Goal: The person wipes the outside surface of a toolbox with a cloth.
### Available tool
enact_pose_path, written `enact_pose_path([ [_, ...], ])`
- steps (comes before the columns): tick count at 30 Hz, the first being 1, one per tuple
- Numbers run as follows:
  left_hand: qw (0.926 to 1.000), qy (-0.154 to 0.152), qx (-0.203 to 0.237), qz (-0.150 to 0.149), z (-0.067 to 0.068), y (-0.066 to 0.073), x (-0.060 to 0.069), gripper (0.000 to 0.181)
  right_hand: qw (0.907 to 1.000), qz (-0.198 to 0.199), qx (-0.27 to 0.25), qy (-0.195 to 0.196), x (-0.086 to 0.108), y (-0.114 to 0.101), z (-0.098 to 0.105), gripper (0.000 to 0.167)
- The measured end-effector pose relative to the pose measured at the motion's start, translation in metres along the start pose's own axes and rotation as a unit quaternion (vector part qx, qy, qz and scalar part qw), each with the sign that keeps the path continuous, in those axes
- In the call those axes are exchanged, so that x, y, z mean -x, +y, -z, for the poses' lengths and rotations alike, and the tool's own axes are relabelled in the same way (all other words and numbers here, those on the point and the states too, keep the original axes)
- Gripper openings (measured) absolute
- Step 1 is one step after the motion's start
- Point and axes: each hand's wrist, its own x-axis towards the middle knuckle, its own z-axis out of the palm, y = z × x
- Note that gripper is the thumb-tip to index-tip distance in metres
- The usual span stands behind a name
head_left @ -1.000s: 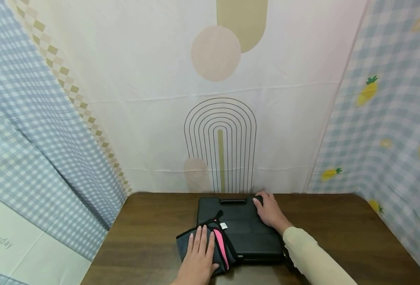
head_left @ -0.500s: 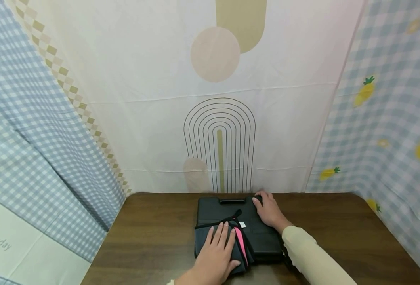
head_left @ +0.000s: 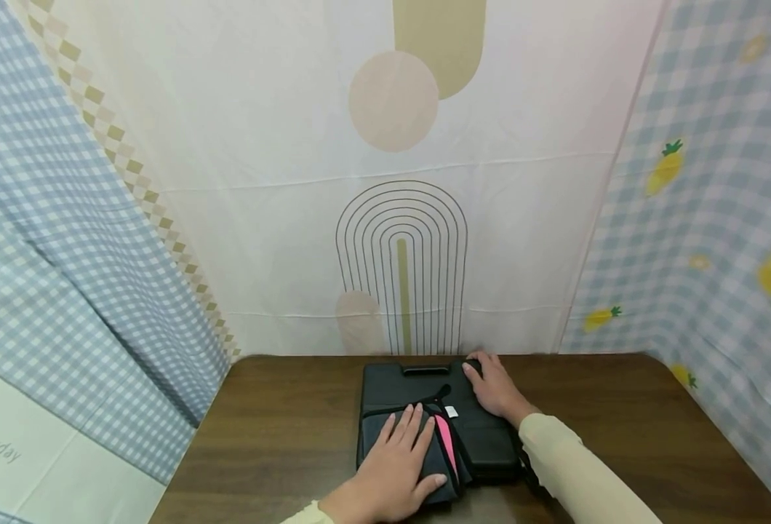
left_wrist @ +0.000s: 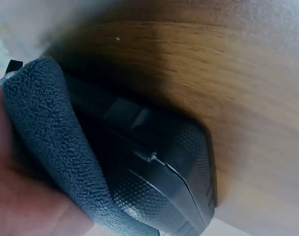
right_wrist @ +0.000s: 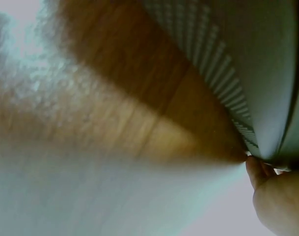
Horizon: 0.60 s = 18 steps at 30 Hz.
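Observation:
A black plastic carrying case (head_left: pixel 486 440) lies flat on the wooden table, its handle toward the wall. My left hand (head_left: pixel 393 466) rests with straight fingers on a folded dark grey cloth (head_left: pixel 374 428) that covers the front left of the lid. Black trim, a pink strip, a white tag and a black loop show on the cloth. In the left wrist view the fuzzy cloth (left_wrist: pixel 51 128) hangs over the case's textured corner (left_wrist: pixel 144 196). My right hand (head_left: pixel 495 389) grips the far right corner of the case, thumb on top; its fingertips are partly hidden behind the edge.
The brown table (head_left: pixel 281 437) ends against a white patterned cloth (head_left: pixel 281 255) hung behind it. Checked blue cloths hang on the left (head_left: pixel 130 276) and the right (head_left: pixel 706 218). Something dark, perhaps a strap, lies beside the case's right front side.
My left hand has slid the grey cloth to the right, from the case's left front side further onto its lid. My right hand has stayed at the far right corner.

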Motion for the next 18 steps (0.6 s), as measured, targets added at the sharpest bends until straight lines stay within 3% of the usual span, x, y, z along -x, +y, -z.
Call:
enact_pose_path([
  [5,0.9995,-0.020,0.022,0.009,0.014,-0.008,-0.004,0.090,1.0000,0.001,0.003,-0.001,0.000,0.000,-0.001,0.047],
  [12,0.9973,-0.048,0.044,0.036,0.032,-0.025,-0.021,0.087,1.0000,0.006,0.005,-0.001,-0.001,0.002,0.001,0.046],
  [18,0.9944,-0.047,0.077,0.055,0.041,-0.051,-0.038,0.086,0.9998,0.020,0.002,-0.004,0.001,0.001,0.002,0.048],
])
